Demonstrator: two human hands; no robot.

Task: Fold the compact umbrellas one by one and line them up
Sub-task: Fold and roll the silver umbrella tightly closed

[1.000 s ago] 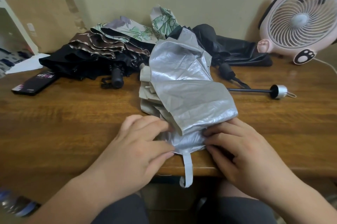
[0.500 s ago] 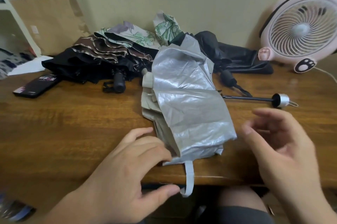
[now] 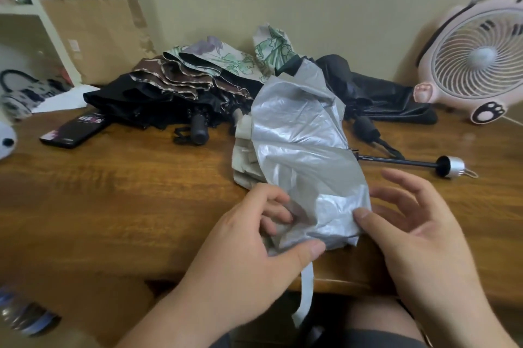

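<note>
A silver umbrella [image 3: 300,149] lies collapsed in the middle of the wooden table [image 3: 113,192], its canopy loose and its strap [image 3: 305,291] hanging over the front edge. Its black shaft with a silver handle [image 3: 450,166] sticks out to the right. My left hand [image 3: 249,248] pinches the canopy's near edge between thumb and fingers. My right hand [image 3: 418,223] is at the canopy's right side, thumb touching the fabric, fingers spread and straight. Behind lie a brown-trimmed black umbrella [image 3: 169,95], a floral umbrella [image 3: 235,56] and a black umbrella [image 3: 376,95].
A pink desk fan [image 3: 475,58] stands at the back right. A brown paper bag [image 3: 96,36] leans on the wall at the back left. A dark phone [image 3: 73,129] lies at the left, with a white shelf [image 3: 34,8] beyond it.
My left hand moved in and took hold of the silver canopy's near edge. My right hand, lifted away half a second ago, came back to the canopy's right side.
</note>
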